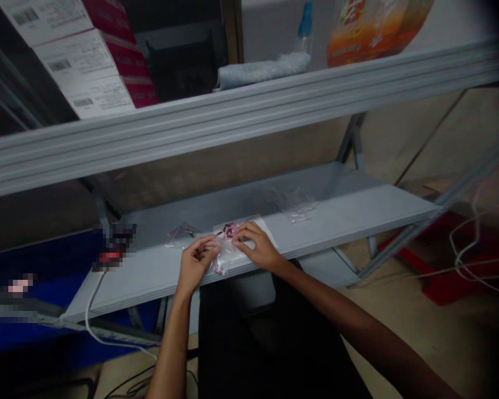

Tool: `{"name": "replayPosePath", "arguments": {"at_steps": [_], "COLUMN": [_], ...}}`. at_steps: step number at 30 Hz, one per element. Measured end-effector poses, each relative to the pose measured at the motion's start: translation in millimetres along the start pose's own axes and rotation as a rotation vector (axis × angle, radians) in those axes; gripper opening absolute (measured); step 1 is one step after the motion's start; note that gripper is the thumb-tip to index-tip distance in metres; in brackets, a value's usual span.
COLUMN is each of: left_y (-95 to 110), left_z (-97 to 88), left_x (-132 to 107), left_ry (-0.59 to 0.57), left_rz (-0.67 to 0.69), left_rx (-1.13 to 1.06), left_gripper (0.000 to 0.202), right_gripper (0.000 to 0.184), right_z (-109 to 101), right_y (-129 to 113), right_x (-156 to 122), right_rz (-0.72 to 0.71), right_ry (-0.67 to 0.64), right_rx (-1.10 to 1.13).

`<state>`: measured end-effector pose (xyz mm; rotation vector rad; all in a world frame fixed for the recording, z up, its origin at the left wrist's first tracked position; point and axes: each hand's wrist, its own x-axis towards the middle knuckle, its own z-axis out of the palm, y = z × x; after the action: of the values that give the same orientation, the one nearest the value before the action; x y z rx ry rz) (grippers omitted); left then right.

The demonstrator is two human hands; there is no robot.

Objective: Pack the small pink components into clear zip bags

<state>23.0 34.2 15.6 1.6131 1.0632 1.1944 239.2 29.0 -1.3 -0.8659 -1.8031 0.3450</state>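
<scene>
My left hand [198,261] is closed in a pinch at the edge of a small clear plastic bag [223,259], which has a few tiny pink pieces at its bottom. Beside a pile of tiny pink and dark pieces [228,230], my right hand [256,245] has its thumb and fingertips brought together. Whatever lies between them is too small to make out. The pile rests on a white sheet [266,228], partly covered by my hands. Left of it lies another clear bag [182,235] with small pieces inside.
Flat clear bags [295,204] lie farther right on the grey shelf [341,194]. At the left end, a blurred dark and red object [114,252] has a white cable [89,302]. Above, a shelf beam [249,105] bears boxes [87,66], a cloth [261,72] and bottles.
</scene>
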Motion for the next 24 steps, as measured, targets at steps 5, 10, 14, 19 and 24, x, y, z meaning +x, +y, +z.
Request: {"name": "replayPosePath", "arguments": {"at_steps": [5,10,14,19,24], "left_y": [3,1,-3,-4,-4], "left_z": [2.0,3.0,1.4,-0.6,-1.8], "left_x": [-1,0,3,6,5], "left_ry": [-0.129,-0.123,0.081,0.362,0.342], "left_rz": [0.002,-0.015,0.005,0.056,0.062], "left_rx": [0.084,0.029,-0.124,-0.248,-0.211], "left_gripper": [0.035,0.037,0.044,0.046,0.052], "right_gripper": [0.008,0.013,0.027,0.027,0.025], "right_z": [-4,-2,-1,5,11], "right_y": [0,0,0,2,2], "right_x": [-1,-2,-1,-4,-7], "right_rz": [-0.039,-0.066,-0.046,-0.128,-0.043], "right_ry": [-0.044,-0.111,-0.057,-0.138,-0.052], "right_rx": [0.149,0.12,0.025,-0.155,-0.256]}}
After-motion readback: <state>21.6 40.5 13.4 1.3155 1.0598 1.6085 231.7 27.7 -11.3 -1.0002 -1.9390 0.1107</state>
